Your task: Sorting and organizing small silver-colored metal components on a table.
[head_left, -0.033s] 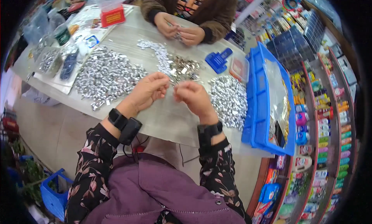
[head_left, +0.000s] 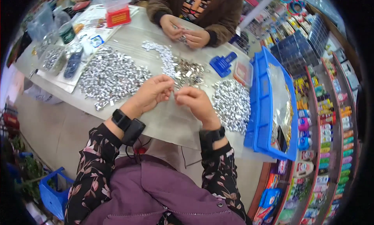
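Above the near part of the table, my left hand [head_left: 151, 93] and my right hand [head_left: 196, 103] face each other with a small gap between the fingertips. Both are closed in a pinch. A tiny piece seems to show at the left fingertips, but it is too small to name. What my right fingers hold, if anything, is hidden. Left of my left hand spreads a big heap of small shiny silver pieces [head_left: 111, 75]. A second silver heap [head_left: 231, 104] lies right of my right hand. Just beyond my fingers are a gold-brown pile [head_left: 189, 72] and a strip of whitish pieces [head_left: 166, 59].
Across the table, another person's hands [head_left: 185, 32] pinch small pieces. A blue crate [head_left: 255, 104] stands at the right edge, near a clear box [head_left: 242, 72] and a blue plastic piece [head_left: 223, 64]. At left sit a tub [head_left: 52, 61], a dark phone-like object [head_left: 73, 64] and a red box [head_left: 118, 17].
The whole view has shifted slightly, moving the table's things a little right and down. My fingertips have shifted slightly, and both hands stay pinched.
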`<action>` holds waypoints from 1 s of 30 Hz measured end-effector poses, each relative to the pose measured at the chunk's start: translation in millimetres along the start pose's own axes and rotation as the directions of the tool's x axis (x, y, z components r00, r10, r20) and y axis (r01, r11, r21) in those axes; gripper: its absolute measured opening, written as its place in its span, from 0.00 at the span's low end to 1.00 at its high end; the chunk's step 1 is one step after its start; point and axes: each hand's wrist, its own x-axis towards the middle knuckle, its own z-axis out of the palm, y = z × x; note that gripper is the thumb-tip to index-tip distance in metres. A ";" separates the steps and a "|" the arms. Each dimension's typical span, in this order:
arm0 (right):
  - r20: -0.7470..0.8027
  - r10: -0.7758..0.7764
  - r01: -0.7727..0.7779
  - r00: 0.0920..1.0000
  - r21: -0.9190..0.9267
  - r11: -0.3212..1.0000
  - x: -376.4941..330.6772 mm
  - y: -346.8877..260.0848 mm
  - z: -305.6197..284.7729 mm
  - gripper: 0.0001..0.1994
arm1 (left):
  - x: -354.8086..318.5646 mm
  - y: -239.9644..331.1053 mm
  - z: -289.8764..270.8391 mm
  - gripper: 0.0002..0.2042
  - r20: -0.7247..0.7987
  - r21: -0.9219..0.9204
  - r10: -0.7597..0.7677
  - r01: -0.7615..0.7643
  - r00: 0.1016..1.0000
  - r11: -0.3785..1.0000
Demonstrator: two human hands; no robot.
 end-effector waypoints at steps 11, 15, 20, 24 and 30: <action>-0.261 -0.205 0.200 0.943 -0.046 0.979 5.3 11.9 12.4 0.05 | -1.0 -1.2 7.0 0.06 0.022 -0.022 -0.062 0.062 0.998 0.998; -0.301 -0.251 0.239 0.920 -0.077 0.968 2.4 11.3 16.5 0.04 | -1.1 -0.8 7.0 0.04 0.016 -0.038 -0.085 0.085 0.996 0.996; -0.358 -0.188 0.197 0.914 -0.012 0.980 5.5 13.5 20.8 0.03 | -1.1 -2.3 9.6 0.04 -0.043 -0.035 -0.049 0.048 0.998 0.998; -0.314 -0.352 0.301 0.882 -0.200 0.932 6.1 16.6 20.1 0.05 | -1.6 -8.3 13.4 0.05 -0.084 0.147 0.076 -0.063 0.994 0.987; -0.254 -0.116 0.134 0.960 0.054 0.989 8.5 12.0 19.8 0.06 | -1.0 -20.6 13.2 0.08 -0.006 0.396 0.317 -0.289 0.948 0.872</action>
